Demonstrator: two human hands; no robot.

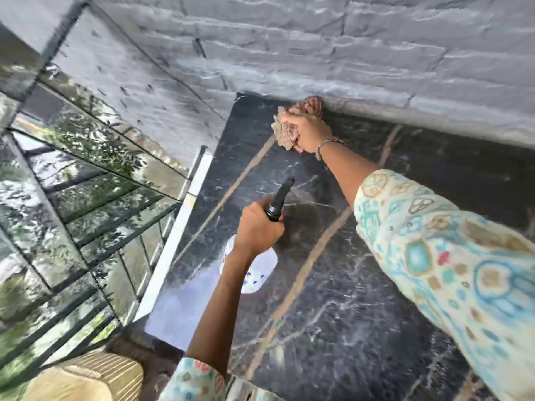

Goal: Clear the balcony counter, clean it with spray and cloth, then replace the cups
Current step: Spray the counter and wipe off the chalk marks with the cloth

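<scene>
Nearest to the lens, at about five o'clock, a patterned sleeve (451, 270) in cream, teal and tan fills the lower right, and the bare forearm runs out of it toward twelve o'clock across the counter (362, 328). That counter is dark polished stone with pale veins and long tan streaks, and it meets a grey rough-faced stone wall (318, 47) along its far edge.

At the far end of the arm, the right hand (308, 131) presses a crumpled cloth (285, 134), beige and pinkish, down on the stone right in the corner where counter meets wall. The fingers are curled over the bunched fabric and grip it; a thin bracelet (328, 146) sits on the wrist.

Closer in, around six to seven o'clock, the left hand (257, 227) is wrapped round the neck of a spray bottle (254, 273). Its black nozzle (280, 198) points up toward twelve o'clock, while the white body, with small blue marks on it, shows below the wrist and hangs over the counter's left part. Whether the bottle's base touches the stone I cannot tell. The two hands are well apart.

Off at nine o'clock, a dark metal railing with glass panels (86, 198) shows blurred green foliage beyond. At seven o'clock, low in view, sits something tan and ribbed (86, 377), too soft to identify.
</scene>
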